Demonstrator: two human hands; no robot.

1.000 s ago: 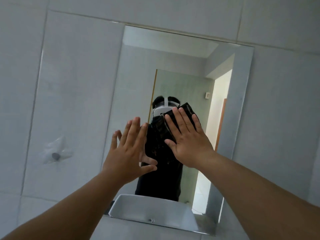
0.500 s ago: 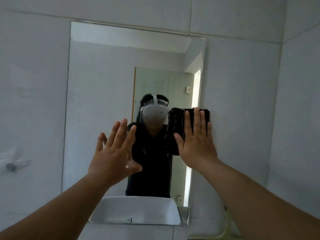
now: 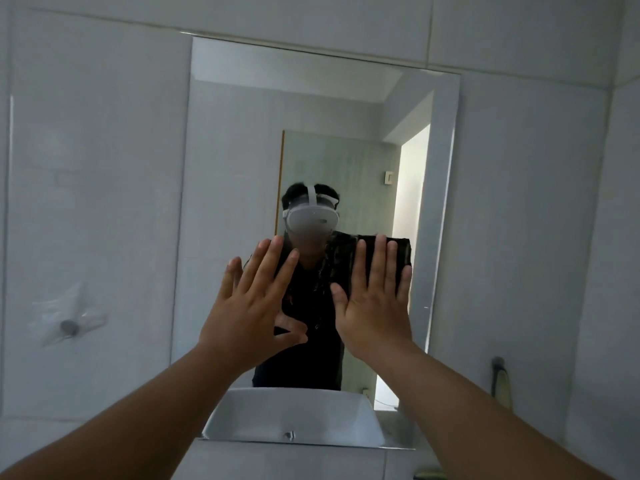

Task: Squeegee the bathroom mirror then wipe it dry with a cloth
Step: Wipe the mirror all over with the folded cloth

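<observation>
Right hand [image 3: 372, 303] flat, fingers spread, pressing dark cloth [image 3: 401, 252] against wall mirror [image 3: 235, 209], right of centre near its right edge. Left hand [image 3: 252, 306] open, fingers apart, holding nothing, raised just before the glass. White sink [image 3: 294, 415] reflected along lower edge. Tiled wall [image 3: 97, 202] around.

cloth [image 3: 401, 252] mostly hidden under right hand [image 3: 372, 299], forearms cut off
</observation>
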